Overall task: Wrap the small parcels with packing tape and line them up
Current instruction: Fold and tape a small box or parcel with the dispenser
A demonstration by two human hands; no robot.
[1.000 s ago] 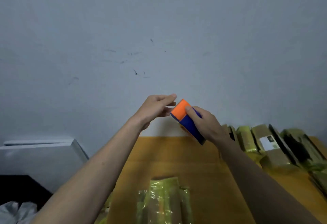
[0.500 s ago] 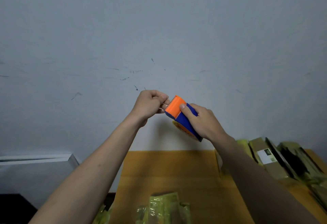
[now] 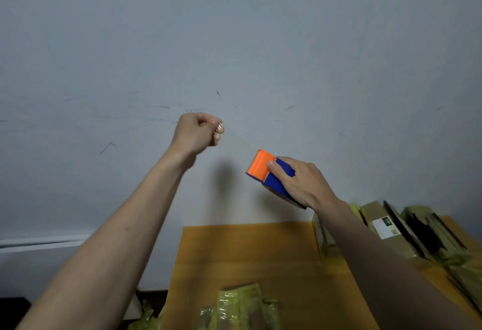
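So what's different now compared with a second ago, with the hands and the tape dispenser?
The hands pulled apart: the left hand, fingers now pinched shut, drew up and away to the left, seemingly stretching clear tape, while the right hand carried the tape dispenser down and right. The right hand's grip is unchanged.

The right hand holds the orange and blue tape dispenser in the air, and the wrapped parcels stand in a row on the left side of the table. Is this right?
Not quite. The head view shows the right hand holding the tape dispenser, but the row of wrapped parcels stands on the right side of the table, not the left.

An orange-brown table (image 3: 247, 256) carries taped parcels (image 3: 240, 308) and boxes (image 3: 383, 228).
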